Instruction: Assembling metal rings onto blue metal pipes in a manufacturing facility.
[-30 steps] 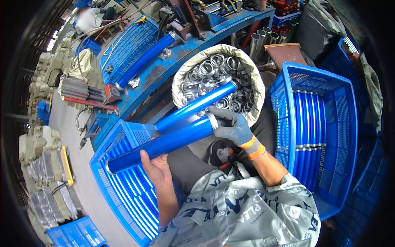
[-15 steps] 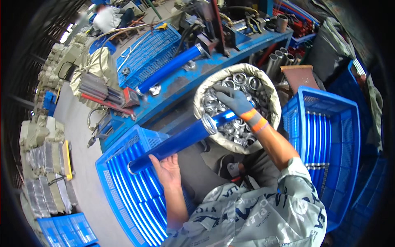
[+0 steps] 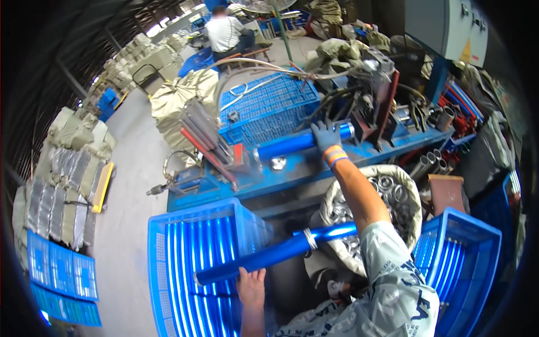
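My left hand (image 3: 251, 285), bare, holds a shiny blue tube (image 3: 247, 267) from below near its left end. The tube slants up to the right above a crate, with silvery metal rings (image 3: 310, 238) around it; a narrower blue length (image 3: 337, 231) runs on from there to the sack. My right hand (image 3: 326, 139), in a grey glove with an orange cuff, is closed over a second blue tube (image 3: 286, 146) on the blue bench (image 3: 303, 168). That tube lies between a red-and-metal fixture at its left and a clamp-like machine part (image 3: 368, 126) at its right.
A pale sack (image 3: 415, 208) of metal rings stands before the bench. Blue crates of tubes stand at left (image 3: 154, 253) and right (image 3: 494, 253). Behind the bench lies a blue basket (image 3: 269, 109) with hoses. A seated person (image 3: 224, 33) is farther back.
My right hand has gone from above the sack of rings to the tube on the bench. My left hand still holds its tube. The view has shifted upward, showing more background.
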`<state>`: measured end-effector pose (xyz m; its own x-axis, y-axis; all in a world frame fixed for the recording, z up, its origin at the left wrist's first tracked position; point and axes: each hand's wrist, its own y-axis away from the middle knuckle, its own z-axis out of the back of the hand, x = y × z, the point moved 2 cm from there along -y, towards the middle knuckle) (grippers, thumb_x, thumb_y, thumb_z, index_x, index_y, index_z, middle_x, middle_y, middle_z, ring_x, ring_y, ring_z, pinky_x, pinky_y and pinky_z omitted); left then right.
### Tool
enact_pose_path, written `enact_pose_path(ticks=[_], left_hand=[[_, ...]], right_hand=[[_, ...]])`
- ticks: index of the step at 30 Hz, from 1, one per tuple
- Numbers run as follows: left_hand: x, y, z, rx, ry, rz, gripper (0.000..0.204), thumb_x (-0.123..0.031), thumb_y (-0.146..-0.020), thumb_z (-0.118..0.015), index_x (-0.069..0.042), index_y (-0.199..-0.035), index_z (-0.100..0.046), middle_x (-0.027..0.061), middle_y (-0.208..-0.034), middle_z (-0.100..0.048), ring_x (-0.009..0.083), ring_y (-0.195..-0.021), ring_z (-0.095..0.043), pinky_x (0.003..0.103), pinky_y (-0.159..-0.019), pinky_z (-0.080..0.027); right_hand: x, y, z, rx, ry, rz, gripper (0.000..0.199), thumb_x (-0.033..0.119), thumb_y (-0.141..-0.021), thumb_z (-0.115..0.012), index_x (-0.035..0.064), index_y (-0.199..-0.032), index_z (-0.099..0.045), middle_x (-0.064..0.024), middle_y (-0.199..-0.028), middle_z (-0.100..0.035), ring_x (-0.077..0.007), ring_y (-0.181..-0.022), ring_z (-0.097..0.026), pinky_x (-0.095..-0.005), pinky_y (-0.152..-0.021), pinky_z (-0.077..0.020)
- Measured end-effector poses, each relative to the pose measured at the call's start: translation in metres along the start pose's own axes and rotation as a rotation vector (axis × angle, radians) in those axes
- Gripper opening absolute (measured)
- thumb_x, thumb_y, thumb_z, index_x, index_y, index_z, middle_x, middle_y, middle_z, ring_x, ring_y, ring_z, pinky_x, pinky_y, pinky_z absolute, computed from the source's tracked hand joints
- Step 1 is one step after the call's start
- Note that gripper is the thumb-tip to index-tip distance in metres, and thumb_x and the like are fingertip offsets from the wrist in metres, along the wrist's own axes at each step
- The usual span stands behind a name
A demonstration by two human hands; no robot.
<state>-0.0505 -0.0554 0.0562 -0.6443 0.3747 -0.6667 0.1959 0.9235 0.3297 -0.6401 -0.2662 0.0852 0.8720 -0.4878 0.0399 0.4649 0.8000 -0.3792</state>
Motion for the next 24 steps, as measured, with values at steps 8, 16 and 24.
enact_pose_path(ticks=[8, 16, 24], left_hand=[[-0.038, -0.045, -0.089, 0.111, -0.111, -0.075, 0.043, -0.038, -0.121, -0.066, -0.005, -0.149, -0.062, 0.0147, -0.145, -0.071, 0.0322, -0.139, -0.067, 0.055, -0.120, -0.056], [0.123, -0.223, -0.335, 0.282, -0.075, 0.110, 0.054, -0.039, -0.115, -0.078, -0.006, -0.153, -0.060, 0.0125, -0.147, -0.069, 0.0326, -0.143, -0.066, 0.058, -0.125, -0.053], [0.186, -0.397, -0.317, -0.013, -0.057, 0.236, 0.060, -0.042, -0.107, -0.088, -0.007, -0.150, -0.066, 0.0171, -0.145, -0.073, 0.0354, -0.139, -0.070, 0.055, -0.122, -0.057]], right_hand=[[0.027, 0.036, 0.259, -0.563, -0.843, 0.398, 0.078, 0.018, -0.083, -0.088, 0.0091, -0.156, -0.063, -0.0153, -0.125, -0.078, -0.0297, -0.106, -0.079, -0.0440, -0.100, -0.0631], [-0.129, 0.218, 0.380, -0.670, -1.089, -0.071, 0.067, -0.002, -0.088, -0.084, -0.0006, -0.151, -0.062, -0.0070, -0.125, -0.076, -0.0134, -0.106, -0.073, -0.0299, -0.093, -0.0604], [-0.260, 0.495, 0.394, -0.496, -0.800, -0.548, 0.070, -0.007, -0.086, -0.073, 0.0002, -0.154, -0.061, -0.0055, -0.121, -0.074, -0.0114, -0.095, -0.069, -0.0291, -0.083, -0.0576]])
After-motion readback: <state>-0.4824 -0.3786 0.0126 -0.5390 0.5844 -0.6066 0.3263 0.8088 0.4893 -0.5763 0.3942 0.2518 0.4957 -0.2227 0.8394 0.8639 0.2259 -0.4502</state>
